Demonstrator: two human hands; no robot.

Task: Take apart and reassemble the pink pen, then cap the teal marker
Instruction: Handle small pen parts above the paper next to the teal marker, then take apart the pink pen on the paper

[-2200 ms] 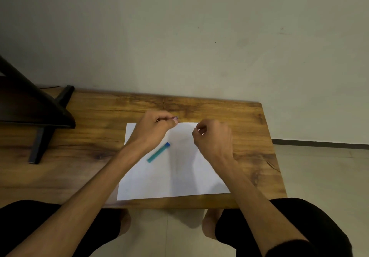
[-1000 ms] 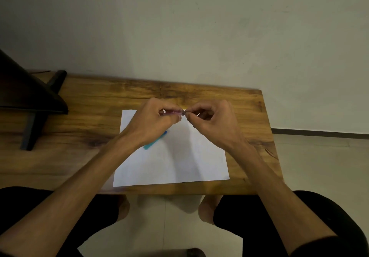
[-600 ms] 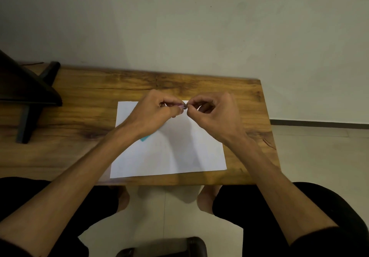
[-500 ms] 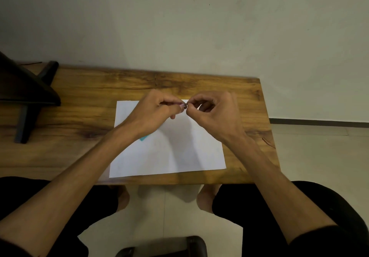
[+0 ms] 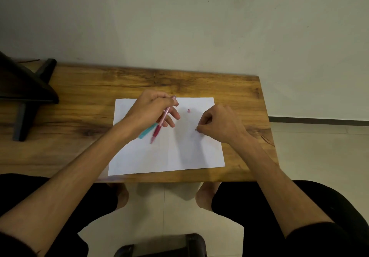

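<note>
At the far left edge a dark angled stand [image 5: 24, 88] rests on the wooden worktop [image 5: 79, 104], its legs reaching toward the near side. A white sheet of paper [image 5: 169, 156] lies in the middle of the worktop, running from the left forearm across to the right wrist.

The left hand [image 5: 151, 110] hovers over the far left part of the paper. Its grip is closed on the pink pen [image 5: 159, 126]: thumb and curled fingers pinch the upper barrel, while two lower fingers stick out loosely to the right. The pen slants down and toward the near side, its darker pink section and tip hanging clear of the hand, the tip just above or touching the sheet; which of the two cannot be told. Just left of the pen, partly hidden under the hand, the teal marker [image 5: 146, 132] lies flat on the paper at a similar slant.

Further right, a small pink piece [image 5: 188, 110] sits alone on the paper, between the two hands and apart from both.

The right hand [image 5: 219, 124] rests on the right part of the sheet, fingers curled inward. Its fingertips pinch a tiny dark part [image 5: 196, 130] low against the paper; what that part is cannot be made out.

Below the worktop's near edge, dark-clothed knees [image 5: 259, 206] and a pale tiled floor [image 5: 169, 206] show.
</note>
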